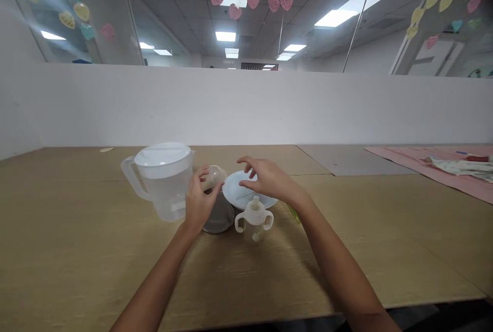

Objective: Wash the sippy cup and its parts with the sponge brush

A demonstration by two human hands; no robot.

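L hand (198, 203) grips clear cap (214, 175); R hand (267, 179) over plate (246, 193), table (77, 250) front open

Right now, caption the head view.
Left hand holds clear cap; right hand hovers over white bowl behind baby bottle.

Two bare forearms reaching forward from the lower edge of the frame, converging toward the middle. Left hand (198, 202) raised at the wrist, palm turned inward, fingers and thumb curled in a loose grip, tips pinched toward one another. Right hand (265, 178) held palm down, just beyond and to the right of the left grip, wrist level, fingers (246, 161) spread and slightly bent, nothing enclosed. Right forearm stretched diagonally, elbow out of view; left forearm angled likewise, both sleeveless.
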